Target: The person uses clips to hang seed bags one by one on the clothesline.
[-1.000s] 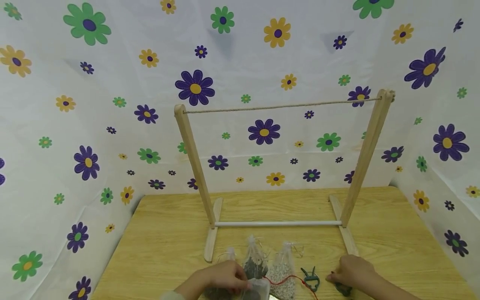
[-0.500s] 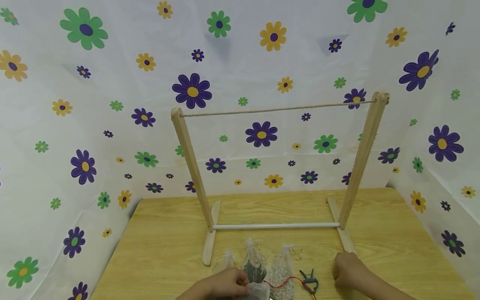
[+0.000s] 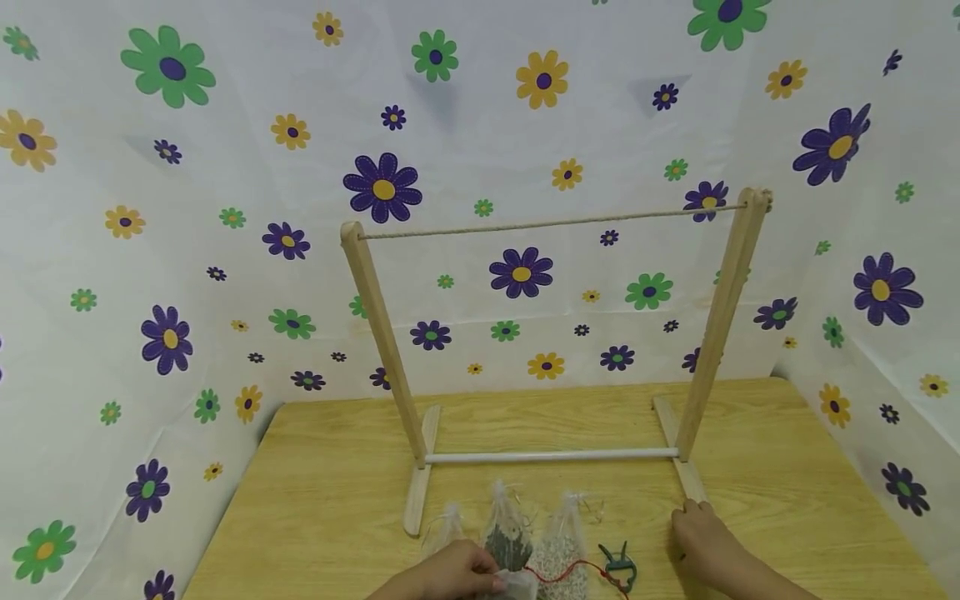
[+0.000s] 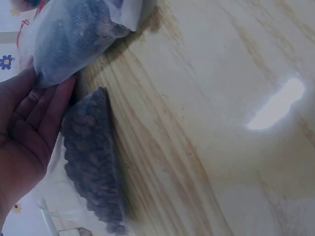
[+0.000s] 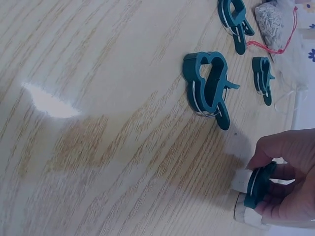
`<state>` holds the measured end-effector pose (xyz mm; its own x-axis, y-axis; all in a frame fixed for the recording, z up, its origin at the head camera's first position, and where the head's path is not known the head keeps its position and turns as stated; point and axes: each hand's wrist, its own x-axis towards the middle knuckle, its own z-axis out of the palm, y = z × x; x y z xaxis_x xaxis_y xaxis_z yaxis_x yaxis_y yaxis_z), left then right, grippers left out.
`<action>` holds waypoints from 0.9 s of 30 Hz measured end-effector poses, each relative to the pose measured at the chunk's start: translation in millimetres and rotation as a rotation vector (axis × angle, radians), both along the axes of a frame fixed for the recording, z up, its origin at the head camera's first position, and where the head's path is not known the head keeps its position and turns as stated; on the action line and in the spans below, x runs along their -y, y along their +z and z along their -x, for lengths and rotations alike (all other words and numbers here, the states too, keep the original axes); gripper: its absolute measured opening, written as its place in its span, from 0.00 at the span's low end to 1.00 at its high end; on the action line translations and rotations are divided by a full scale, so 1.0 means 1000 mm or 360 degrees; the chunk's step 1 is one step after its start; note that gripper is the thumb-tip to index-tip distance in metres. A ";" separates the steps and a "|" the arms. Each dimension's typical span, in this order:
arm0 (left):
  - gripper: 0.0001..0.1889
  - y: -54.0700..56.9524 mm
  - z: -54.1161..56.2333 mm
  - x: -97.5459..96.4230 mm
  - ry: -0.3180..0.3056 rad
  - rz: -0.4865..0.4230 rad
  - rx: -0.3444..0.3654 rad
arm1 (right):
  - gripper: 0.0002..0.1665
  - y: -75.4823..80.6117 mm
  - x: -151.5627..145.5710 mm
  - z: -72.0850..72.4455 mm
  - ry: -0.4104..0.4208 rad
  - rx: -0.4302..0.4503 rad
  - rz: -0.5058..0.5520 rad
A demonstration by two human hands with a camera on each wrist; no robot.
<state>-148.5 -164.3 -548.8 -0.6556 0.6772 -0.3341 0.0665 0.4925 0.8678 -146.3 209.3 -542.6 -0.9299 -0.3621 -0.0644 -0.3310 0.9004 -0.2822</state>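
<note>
My left hand (image 3: 459, 572) pinches a white mesh drawstring bag (image 4: 74, 44) with dark contents at the bottom of the head view. A red cord (image 3: 558, 575) runs right from it. Beside that hand, a bag of dark pebbles (image 4: 93, 157) lies on the table. My right hand (image 5: 293, 172) grips a dark green spring clip (image 5: 258, 186) between thumb and fingers, close to the front end of the stand's right wooden foot (image 5: 246, 214). Several more green clips lie nearby, among them a large one (image 5: 209, 86) and a smaller one (image 5: 263, 78).
A wooden stand (image 3: 375, 325) rises from the table (image 3: 322, 492), with a rope (image 3: 540, 224) strung across its top and a white rod (image 3: 551, 457) low down. Mesh bags stand before it, one with dark contents (image 3: 508, 542), another with pale gravel (image 3: 561, 554). Flowered cloth (image 3: 480, 100) hangs behind.
My right hand has moved from beside the clip on the table up to the stand's right foot, now with a green clip in it. My left hand keeps its hold on the bag.
</note>
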 end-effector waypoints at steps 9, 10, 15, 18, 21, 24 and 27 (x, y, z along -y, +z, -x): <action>0.10 0.014 -0.004 -0.011 -0.0072 0.0124 -0.0173 | 0.15 0.002 -0.003 0.003 -0.0079 0.0195 0.0348; 0.11 0.016 -0.005 -0.011 -0.0072 0.0121 -0.0149 | 0.14 0.002 -0.003 0.003 -0.0088 0.0223 0.0390; 0.11 0.026 -0.010 -0.013 -0.0048 0.0057 -0.0006 | 0.12 0.008 -0.003 0.005 -0.0113 0.0274 0.0598; 0.12 0.033 -0.012 -0.013 -0.0105 0.0005 -0.0085 | 0.15 0.016 -0.003 0.005 -0.0092 0.0243 0.0737; 0.14 0.041 -0.013 -0.014 -0.0189 -0.0046 -0.0307 | 0.18 0.029 -0.003 0.007 -0.0107 0.0260 0.0868; 0.15 0.052 -0.012 -0.017 -0.0246 -0.0065 -0.0550 | 0.21 0.043 -0.003 0.010 -0.0164 0.0304 0.0943; 0.15 0.065 -0.010 -0.021 -0.0264 -0.0083 -0.0764 | 0.23 0.059 -0.003 0.013 -0.0211 0.0332 0.0973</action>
